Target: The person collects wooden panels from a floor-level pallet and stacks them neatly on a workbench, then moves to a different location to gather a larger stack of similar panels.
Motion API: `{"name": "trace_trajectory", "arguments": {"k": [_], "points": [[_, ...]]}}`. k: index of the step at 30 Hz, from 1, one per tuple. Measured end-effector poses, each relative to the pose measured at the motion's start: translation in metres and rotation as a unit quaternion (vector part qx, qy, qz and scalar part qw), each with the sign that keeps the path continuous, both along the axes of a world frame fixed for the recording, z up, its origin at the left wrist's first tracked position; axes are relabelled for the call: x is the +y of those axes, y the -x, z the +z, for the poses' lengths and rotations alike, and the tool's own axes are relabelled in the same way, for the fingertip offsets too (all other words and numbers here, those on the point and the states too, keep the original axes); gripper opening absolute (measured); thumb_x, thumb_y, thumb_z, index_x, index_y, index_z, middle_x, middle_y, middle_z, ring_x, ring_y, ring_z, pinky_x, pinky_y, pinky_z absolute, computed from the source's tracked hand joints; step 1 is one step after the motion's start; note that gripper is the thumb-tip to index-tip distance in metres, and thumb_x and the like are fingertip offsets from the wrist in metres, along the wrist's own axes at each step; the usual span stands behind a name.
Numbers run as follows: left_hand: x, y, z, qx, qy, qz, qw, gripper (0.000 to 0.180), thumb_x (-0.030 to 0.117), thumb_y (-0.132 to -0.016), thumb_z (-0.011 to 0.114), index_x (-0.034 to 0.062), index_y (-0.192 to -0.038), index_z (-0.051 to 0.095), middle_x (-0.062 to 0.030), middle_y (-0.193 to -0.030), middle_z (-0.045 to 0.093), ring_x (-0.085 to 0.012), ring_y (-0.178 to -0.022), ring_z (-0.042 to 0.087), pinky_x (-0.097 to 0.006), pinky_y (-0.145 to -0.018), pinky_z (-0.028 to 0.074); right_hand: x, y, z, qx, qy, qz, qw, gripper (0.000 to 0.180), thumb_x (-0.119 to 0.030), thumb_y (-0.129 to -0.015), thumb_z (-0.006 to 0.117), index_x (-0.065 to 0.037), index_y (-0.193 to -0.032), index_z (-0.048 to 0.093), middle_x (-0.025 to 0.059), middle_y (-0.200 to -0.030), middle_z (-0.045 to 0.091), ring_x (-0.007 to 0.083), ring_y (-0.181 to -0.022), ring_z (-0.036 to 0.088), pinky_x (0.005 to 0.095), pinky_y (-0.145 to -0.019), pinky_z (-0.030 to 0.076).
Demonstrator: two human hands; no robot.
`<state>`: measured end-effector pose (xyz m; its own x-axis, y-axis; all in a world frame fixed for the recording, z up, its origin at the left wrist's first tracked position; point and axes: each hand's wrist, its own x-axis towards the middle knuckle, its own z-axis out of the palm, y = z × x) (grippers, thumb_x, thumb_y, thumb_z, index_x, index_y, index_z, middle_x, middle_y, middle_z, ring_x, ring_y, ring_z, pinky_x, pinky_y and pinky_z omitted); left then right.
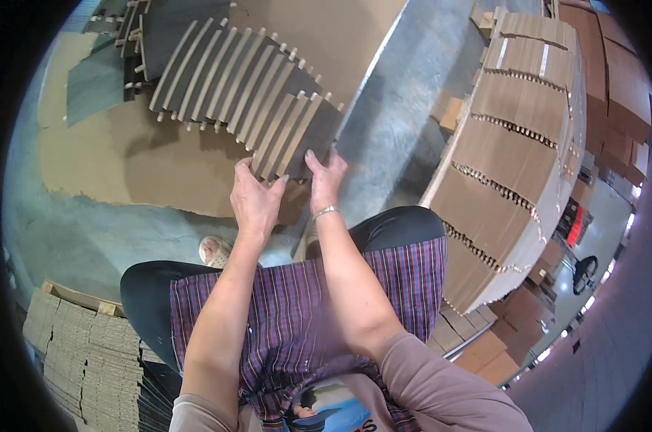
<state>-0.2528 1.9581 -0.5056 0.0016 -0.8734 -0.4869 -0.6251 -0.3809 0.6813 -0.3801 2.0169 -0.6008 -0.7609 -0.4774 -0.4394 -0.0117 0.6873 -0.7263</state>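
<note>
A fanned set of flat cardboard pieces with notched ends lies overlapped on a large brown cardboard sheet on the floor. My left hand rests with fingers spread on the near end of the closest pieces. My right hand, a thin bracelet at its wrist, grips the near edge of the closest piece beside it. Both arms reach forward over my knees and a purple striped cloth.
A tall stack of flat brown cardboard sheets on a wooden pallet stands at the right. Another low stack of folded cardboard sits at the lower left. Grey concrete floor runs between. My shoe shows below the sheet.
</note>
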Motion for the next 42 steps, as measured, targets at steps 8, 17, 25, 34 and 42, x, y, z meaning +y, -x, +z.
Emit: {"name": "trace_trajectory", "arguments": {"k": [8, 17, 25, 34, 42], "points": [[-0.099, -0.08, 0.026, -0.177, 0.288, -0.056, 0.939, 0.046, 0.019, -0.073, 0.07, 0.0005, -0.112, 0.054, -0.0149, -0.11, 0.057, -0.031, -0.107, 0.051, -0.038, -0.09, 0.042, -0.023, -0.004, 0.02, 0.006, -0.062, -0.056, 0.996, 0.072, -0.031, -0.071, 0.074, 0.005, -0.126, 0.043, 0.0224, -0.12, 0.038, 0.0358, -0.115, 0.037, 0.0411, -0.101, 0.029], [-0.172, -0.094, -0.029, -0.088, 0.171, -0.052, 0.98, 0.061, 0.038, -0.068, 0.077, -0.0066, -0.104, 0.056, -0.0149, -0.087, 0.064, -0.0239, -0.079, 0.062, -0.033, -0.075, 0.05, -0.037, -0.005, 0.049, 0.17, -0.147, 0.098, 0.969, 0.066, -0.037, -0.08, 0.064, -0.001, -0.131, 0.043, 0.0222, -0.118, 0.04, 0.0363, -0.114, 0.036, 0.0422, -0.099, 0.031], [-0.162, -0.056, -0.014, 0.222, -0.038, -0.098, 0.969, 0.046, 0.015, -0.069, 0.077, -0.0013, -0.104, 0.052, -0.0066, -0.085, 0.062, -0.0111, -0.071, 0.058, -0.026, -0.06, 0.047, -0.043, -0.003, 0.0, -0.069, 0.147, 0.003, 0.987, 0.066, -0.039, -0.086, 0.06, 0.0, -0.135, 0.039, 0.0208, -0.12, 0.04, 0.0306, -0.116, 0.038, 0.0376, -0.102, 0.028], [-0.164, -0.055, 0.004, 0.184, -0.094, -0.143, 0.968, 0.051, 0.013, -0.066, 0.076, 0.0024, -0.11, 0.053, -0.0062, -0.087, 0.063, -0.0128, -0.068, 0.06, -0.026, -0.058, 0.049, -0.051, 0.006, 0.024, -0.313, 0.254, -0.026, 0.915, 0.087, -0.043, -0.082, 0.066, 0.008, -0.138, 0.024, 0.0186, -0.138, 0.039, 0.0234, -0.127, 0.036, 0.032, -0.106, 0.027], [-0.176, -0.062, -0.017, 0.172, 0.012, -0.11, 0.979, 0.056, 0.01, -0.065, 0.077, -0.0011, -0.113, 0.051, -0.0098, -0.096, 0.063, -0.0162, -0.084, 0.06, -0.03, -0.078, 0.049, -0.059, -0.003, 0.055, -0.27, 0.232, -0.006, 0.935, 0.072, -0.027, -0.079, 0.073, 0.0, -0.133, 0.034, 0.0114, -0.125, 0.049, 0.019, -0.114, 0.046, 0.0316, -0.098, 0.037]]}}
